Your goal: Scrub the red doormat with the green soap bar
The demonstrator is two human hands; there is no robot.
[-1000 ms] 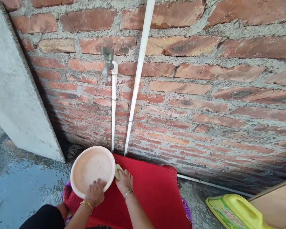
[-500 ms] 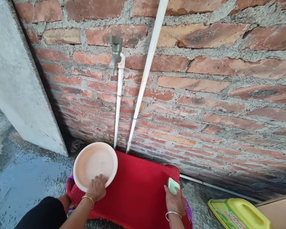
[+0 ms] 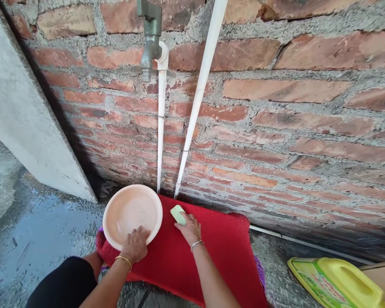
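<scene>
A pale pink plastic basin stands at the left end of a red cloth, close to the wall. My left hand lies over the basin's near rim, fingers bent down inside it and the thumb hidden. To the right of the basin, my right hand grips a pale green bar of soap just over the cloth. The cloth covers a low support whose purple edges peek out at the sides.
A metal tap sits on a white pipe against the brick wall, beside a second, longer pipe. A yellow detergent jug lies at the lower right. On the left, a grey slab leans by wet concrete floor.
My right hand has carried the soap leftward across the red cloth, from its right end to near the basin. My left hand stays on the basin's rim. The view has shifted slightly downward.
</scene>
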